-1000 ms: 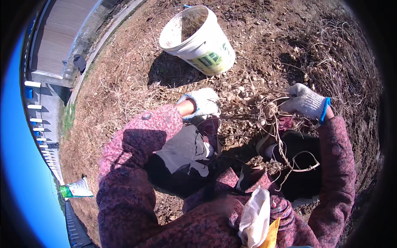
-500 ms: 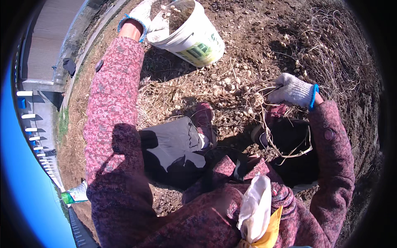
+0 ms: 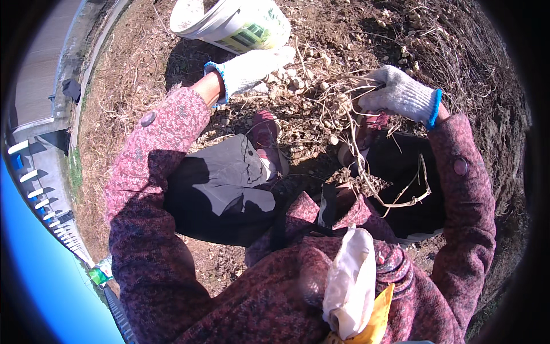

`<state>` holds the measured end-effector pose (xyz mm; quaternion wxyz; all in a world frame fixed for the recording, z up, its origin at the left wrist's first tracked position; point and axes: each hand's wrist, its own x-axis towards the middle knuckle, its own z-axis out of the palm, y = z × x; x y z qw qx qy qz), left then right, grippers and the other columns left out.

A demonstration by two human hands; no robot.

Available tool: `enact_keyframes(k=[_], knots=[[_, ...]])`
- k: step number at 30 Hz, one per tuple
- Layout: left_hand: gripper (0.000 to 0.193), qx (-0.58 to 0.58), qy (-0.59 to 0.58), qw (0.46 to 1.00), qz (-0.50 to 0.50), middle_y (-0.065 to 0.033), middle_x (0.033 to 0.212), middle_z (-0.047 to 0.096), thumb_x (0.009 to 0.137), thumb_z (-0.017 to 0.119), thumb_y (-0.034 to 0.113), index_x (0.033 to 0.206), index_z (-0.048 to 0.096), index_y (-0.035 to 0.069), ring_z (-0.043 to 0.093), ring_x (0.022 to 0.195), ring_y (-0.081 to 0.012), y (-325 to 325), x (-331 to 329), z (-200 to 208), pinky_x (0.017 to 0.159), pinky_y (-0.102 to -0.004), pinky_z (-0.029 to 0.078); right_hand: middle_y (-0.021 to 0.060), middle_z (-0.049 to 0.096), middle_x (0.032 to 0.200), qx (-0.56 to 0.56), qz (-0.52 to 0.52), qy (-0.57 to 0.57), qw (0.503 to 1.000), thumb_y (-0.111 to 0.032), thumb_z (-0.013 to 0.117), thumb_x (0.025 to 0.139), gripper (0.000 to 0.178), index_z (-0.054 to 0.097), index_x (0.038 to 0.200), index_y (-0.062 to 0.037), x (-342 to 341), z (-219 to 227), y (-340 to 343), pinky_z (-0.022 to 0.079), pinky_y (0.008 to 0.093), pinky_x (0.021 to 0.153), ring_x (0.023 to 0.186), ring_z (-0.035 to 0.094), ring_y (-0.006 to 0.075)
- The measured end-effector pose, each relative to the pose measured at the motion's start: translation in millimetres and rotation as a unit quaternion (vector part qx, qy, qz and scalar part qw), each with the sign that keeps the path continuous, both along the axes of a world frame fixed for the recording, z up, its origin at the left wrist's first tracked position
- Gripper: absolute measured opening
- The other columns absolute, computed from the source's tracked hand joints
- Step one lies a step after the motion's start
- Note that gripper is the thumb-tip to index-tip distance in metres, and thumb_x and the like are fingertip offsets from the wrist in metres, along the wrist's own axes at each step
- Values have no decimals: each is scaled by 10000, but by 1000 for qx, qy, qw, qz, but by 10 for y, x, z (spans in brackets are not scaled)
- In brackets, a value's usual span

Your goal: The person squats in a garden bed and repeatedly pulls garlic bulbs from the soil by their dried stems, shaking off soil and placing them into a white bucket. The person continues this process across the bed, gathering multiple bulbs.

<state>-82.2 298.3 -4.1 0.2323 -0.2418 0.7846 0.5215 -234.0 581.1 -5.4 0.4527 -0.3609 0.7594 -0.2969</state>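
My right hand (image 3: 398, 94), in a white knit glove with a blue cuff, is closed on the stems of a dried peanut plant (image 3: 358, 146). The roots and pods of that plant spread out to the left of the fingers, and a long bare stem hangs down over my right leg. My left hand (image 3: 255, 70), gloved the same way, reaches in from the left with its fingers stretched out and apart from the thumb. It is beside a cluster of pale peanut pods (image 3: 295, 80), and I see nothing held in it. Some of its fingers are overexposed.
A white bucket (image 3: 243, 28) with a green print leans at the top, beyond my left hand. Heaped dry plants (image 3: 475, 86) line the right side. My shoes (image 3: 266, 137) stand among straw and loose pods. A white and green sack (image 3: 102, 272) lies far left.
My left hand has left the bucket's opening and come down and right to the pods by the plant. My right hand keeps its grip. The view has shifted slightly, moving the bucket up and left.
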Motion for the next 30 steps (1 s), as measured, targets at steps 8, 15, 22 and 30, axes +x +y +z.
enact_keyframes(k=[8,15,22,30], knots=[[453,94,44,985,-139,-60,1108,632,909,712,105,1321,547,14,634,1047,-130,86,110,-307,879,-273,542,69,702,838,-10,40,24,999,-205,789,827,320,711,1021,36,-5,-55,-5,534,287,685,763,646,118],[441,165,86,983,4,-46,1106,659,892,739,141,1274,556,20,623,1053,-126,236,113,-211,903,-279,525,60,669,716,-29,20,-11,999,-192,769,836,246,695,894,35,67,-147,-26,523,301,611,661,633,113],[376,-180,75,956,-217,-109,970,702,964,644,333,1163,665,15,640,902,-147,57,77,-198,804,-292,518,86,651,688,-20,37,-12,999,-181,767,829,255,682,883,53,114,-157,-12,520,311,581,638,640,132],[302,-57,211,948,-231,-63,1026,669,980,617,281,1139,657,27,622,929,-137,-91,168,-278,810,-289,503,74,670,747,-61,62,23,996,-208,790,834,314,693,994,44,66,-156,-41,517,308,625,676,627,125]])
